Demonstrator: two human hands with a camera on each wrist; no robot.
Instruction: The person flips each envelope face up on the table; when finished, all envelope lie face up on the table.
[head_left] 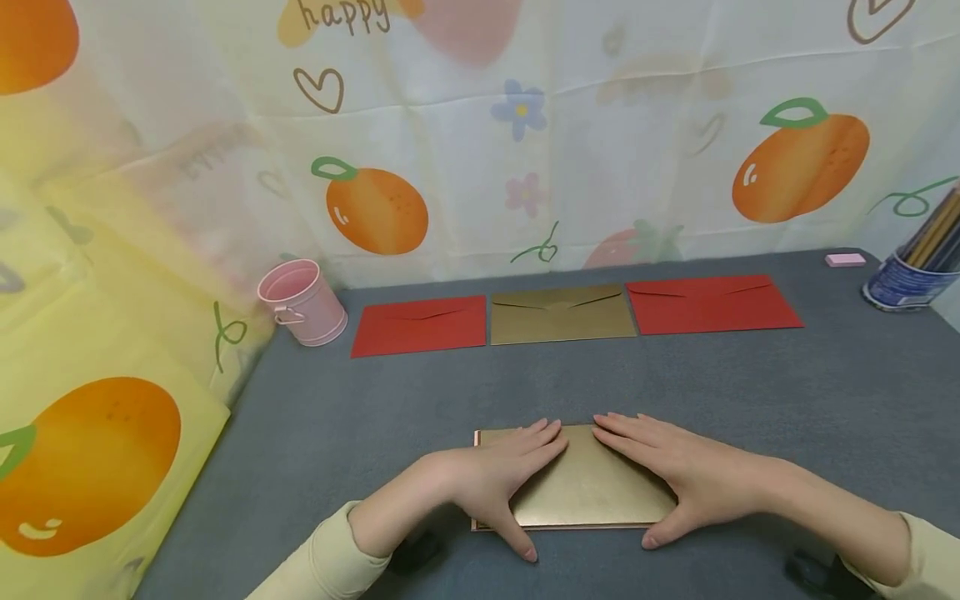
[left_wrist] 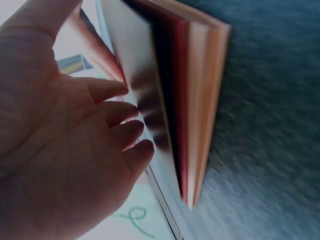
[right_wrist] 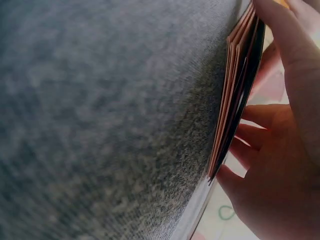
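Note:
A flat stack of envelopes with a shiny gold one on top lies near the front of the table. On its left part rests my left hand, fingers straight and thumb spread toward the near edge. My right hand lies over its right part in the same way, with the thumb past the near right corner. In the left wrist view the stack's side shows red and copper-pink layers beneath the gold. Copper-coloured layers also fan slightly apart along the stack's side in the right wrist view.
At the back, a red envelope, a gold envelope and another red envelope lie in a row. A pink bucket stands left of them. A pink eraser and a blue can of pencils are at the back right.

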